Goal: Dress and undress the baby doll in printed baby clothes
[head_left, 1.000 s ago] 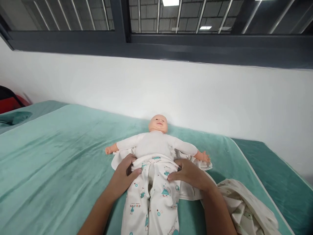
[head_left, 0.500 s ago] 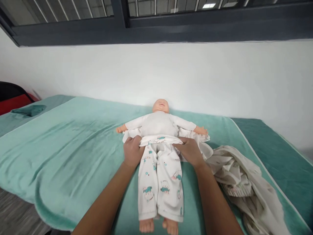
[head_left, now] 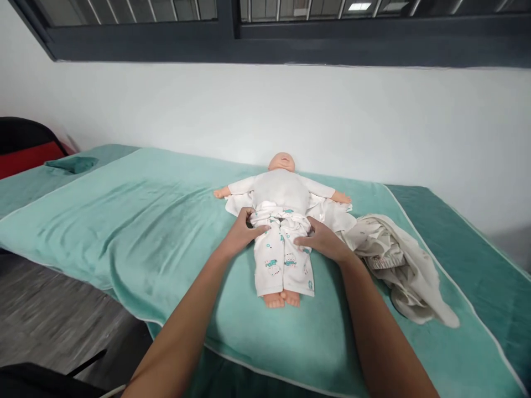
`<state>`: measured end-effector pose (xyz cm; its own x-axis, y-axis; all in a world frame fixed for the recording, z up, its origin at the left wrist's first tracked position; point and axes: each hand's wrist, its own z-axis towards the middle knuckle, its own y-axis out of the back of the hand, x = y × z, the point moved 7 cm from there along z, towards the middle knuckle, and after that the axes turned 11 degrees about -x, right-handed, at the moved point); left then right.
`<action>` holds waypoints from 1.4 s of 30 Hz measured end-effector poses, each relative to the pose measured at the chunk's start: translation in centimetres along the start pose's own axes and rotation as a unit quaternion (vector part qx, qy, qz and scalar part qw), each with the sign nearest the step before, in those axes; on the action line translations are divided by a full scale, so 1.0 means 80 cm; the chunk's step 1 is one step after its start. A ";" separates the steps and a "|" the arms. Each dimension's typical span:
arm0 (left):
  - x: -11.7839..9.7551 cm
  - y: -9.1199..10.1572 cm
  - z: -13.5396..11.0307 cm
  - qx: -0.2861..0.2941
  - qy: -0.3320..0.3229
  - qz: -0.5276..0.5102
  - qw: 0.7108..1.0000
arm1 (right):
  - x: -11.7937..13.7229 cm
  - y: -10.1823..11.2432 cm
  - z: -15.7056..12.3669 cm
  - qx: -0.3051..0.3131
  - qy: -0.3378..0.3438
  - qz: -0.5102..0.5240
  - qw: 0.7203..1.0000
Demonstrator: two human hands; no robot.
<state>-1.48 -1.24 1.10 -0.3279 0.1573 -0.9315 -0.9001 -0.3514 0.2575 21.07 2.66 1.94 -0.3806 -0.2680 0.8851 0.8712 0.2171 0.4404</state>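
Crumpled cloth [head_left: 400,260] lies beside the doll [head_left: 282,188]. My left hand [head_left: 244,232] pinches its trousers [head_left: 284,262]; my right hand [head_left: 324,241] touches them, grip unclear.

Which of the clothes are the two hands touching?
The printed trousers on the doll: the left hand and the right hand both sit at their waistband. The plain white top sits beyond the hands, and the crumpled cloth lies apart to the right.

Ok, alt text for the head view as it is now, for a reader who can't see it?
The person's left hand and right hand rest at the waistband of printed trousers worn by a baby doll lying face up on a teal blanket. A crumpled pale cloth lies on the blanket beyond the right hand.
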 end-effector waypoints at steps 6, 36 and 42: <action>-0.008 0.015 -0.019 -0.095 -0.052 0.143 0.984 | 0.016 0.003 -0.045 -0.262 0.016 -0.188 0.947; -0.046 0.012 -0.162 0.059 -0.228 0.255 0.938 | 0.046 -0.043 -0.180 -0.177 0.006 -0.034 0.984; -0.061 0.021 -0.160 0.078 -0.206 0.318 0.922 | 0.051 -0.038 -0.181 -0.151 -0.052 -0.145 0.976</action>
<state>2.29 -14.41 2.82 -0.8559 0.3144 -0.4106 -0.5080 -0.3618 0.7817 21.37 -12.66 2.07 -0.6412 -0.1771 0.7466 0.7674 -0.1454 0.6245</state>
